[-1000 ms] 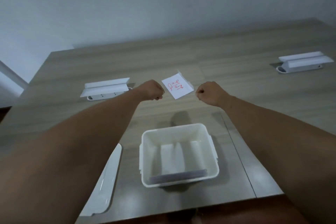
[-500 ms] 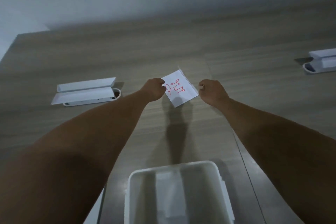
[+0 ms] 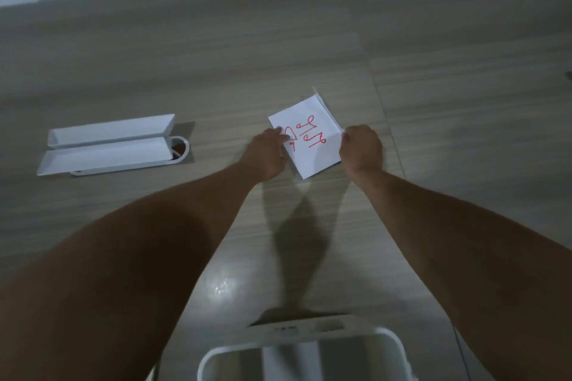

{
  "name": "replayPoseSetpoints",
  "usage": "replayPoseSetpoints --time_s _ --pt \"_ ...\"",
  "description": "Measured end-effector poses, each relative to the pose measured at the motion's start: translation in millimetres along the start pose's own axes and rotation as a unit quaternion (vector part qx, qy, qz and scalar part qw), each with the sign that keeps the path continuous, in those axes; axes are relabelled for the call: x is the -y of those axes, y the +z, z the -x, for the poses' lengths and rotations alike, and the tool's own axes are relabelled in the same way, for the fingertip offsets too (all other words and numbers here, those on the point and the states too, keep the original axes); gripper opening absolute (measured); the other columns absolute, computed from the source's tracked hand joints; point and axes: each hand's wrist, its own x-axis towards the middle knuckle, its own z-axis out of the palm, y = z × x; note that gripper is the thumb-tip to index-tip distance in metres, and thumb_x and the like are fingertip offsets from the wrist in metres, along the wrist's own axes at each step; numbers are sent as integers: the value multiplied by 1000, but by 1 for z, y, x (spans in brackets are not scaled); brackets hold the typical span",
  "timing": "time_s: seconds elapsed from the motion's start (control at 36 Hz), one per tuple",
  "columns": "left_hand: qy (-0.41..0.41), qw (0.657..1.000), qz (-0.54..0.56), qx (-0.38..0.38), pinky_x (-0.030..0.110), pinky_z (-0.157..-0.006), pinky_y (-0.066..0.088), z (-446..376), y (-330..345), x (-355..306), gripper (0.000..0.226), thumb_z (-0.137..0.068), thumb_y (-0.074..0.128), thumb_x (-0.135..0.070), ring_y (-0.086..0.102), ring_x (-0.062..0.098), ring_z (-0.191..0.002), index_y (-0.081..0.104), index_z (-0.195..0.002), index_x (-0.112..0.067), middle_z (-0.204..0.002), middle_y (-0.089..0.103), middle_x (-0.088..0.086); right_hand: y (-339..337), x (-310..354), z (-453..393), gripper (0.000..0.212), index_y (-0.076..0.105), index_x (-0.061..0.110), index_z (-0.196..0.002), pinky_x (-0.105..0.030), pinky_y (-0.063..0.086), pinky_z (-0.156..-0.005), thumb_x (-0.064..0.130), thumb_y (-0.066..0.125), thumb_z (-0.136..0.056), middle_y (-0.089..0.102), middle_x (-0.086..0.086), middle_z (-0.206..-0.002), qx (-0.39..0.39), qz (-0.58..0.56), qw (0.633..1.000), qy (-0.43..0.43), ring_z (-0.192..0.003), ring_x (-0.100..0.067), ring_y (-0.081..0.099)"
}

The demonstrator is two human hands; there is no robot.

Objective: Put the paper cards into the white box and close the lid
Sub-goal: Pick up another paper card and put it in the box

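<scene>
A small stack of white paper cards (image 3: 312,145), the top one marked with red scribbles, lies on the wooden table ahead of me. My left hand (image 3: 267,153) presses its fingertips on the stack's left edge. My right hand (image 3: 360,147) pinches the right edge with curled fingers. The open white box (image 3: 297,356) sits near me at the bottom edge, partly cut off, with its lid out of view.
A white cable-port cover with two raised flaps (image 3: 108,145) is set into the table to the left. A seam between tabletops (image 3: 380,96) runs just right of the cards. Bare wood lies between the cards and the box.
Both hands have closed in on the cards from either side and now touch them. The view has tilted forward, so the box has slid to the bottom edge.
</scene>
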Motion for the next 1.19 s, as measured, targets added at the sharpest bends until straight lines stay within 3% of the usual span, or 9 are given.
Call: replayPoseSetpoints --time_s 0.19,0.31,0.36,0.5,0.64,0.78,0.89,1.11,1.19 --pt "50 995 -2 -91 43 -116 27 17 -24 -10 49 -85 61 -9 38 27 -140 57 -133 -11 -148 46 12 -38 0 0 25 74 2 -92 -31 52 -83 13 51 -91 73 -17 -102 2 -109 994 -4 -98 -32 67" --pt "80 980 80 -165 38 -102 44 38 -59 -35 27 -84 63 -1 62 32 -114 72 -110 -3 -118 68 16 -83 -2 9 23 77 -1 -88 -34 55 -89 17 61 -87 76 -17 -95 37 -186 982 7 -95 -29 70" --pt "74 980 83 -166 33 -92 48 52 -77 -48 21 -86 61 -5 65 29 -104 74 -103 -6 -108 73 13 -103 -1 17 25 76 0 -89 -39 55 -91 21 63 -88 76 -17 -95 49 -218 975 7 -94 -30 71" --pt "49 990 59 -121 28 -60 45 94 -108 -74 17 -90 54 -27 66 19 -77 69 -94 -23 -90 75 -1 -154 12 51 42 69 12 -112 -28 40 -83 43 48 -93 68 -10 -121 26 -234 972 -12 -111 -29 61" --pt "47 987 49 -148 25 -62 44 140 -128 -99 18 -84 61 -32 63 16 -75 72 -97 -24 -90 75 0 -203 33 97 34 70 21 -89 -32 46 -93 52 56 -87 71 -3 -105 74 -324 940 -84 -108 -26 63" --pt "51 985 61 -151 33 -72 55 188 -146 -117 16 -82 63 -28 69 20 -82 74 -93 -22 -92 75 2 -227 46 145 28 73 13 -106 -23 43 -81 26 74 -82 72 -4 -109 128 -175 957 -195 -98 -15 64" --pt "63 983 78 -156 24 -60 49 223 -155 -128 16 -81 66 -28 70 18 -79 75 -92 -21 -85 72 -1 -240 47 177 22 74 5 -105 -20 41 -82 12 71 -84 73 -11 -111 78 -136 963 -221 -104 -21 65" --pt "87 978 111 -151 25 -62 52 286 -160 -134 15 -77 72 -28 70 14 -74 75 -89 -19 -85 73 1 -261 39 239 21 75 2 -104 -25 47 -85 9 71 -85 73 -14 -108 63 -82 963 -248 -102 -24 66" --pt "84 980 109 -142 16 -55 50 308 -151 -133 16 -78 71 -27 69 12 -70 75 -91 -18 -79 71 -2 -264 36 263 23 75 2 -106 -23 45 -85 9 71 -84 73 -14 -111 73 -65 963 -251 -103 -23 66"
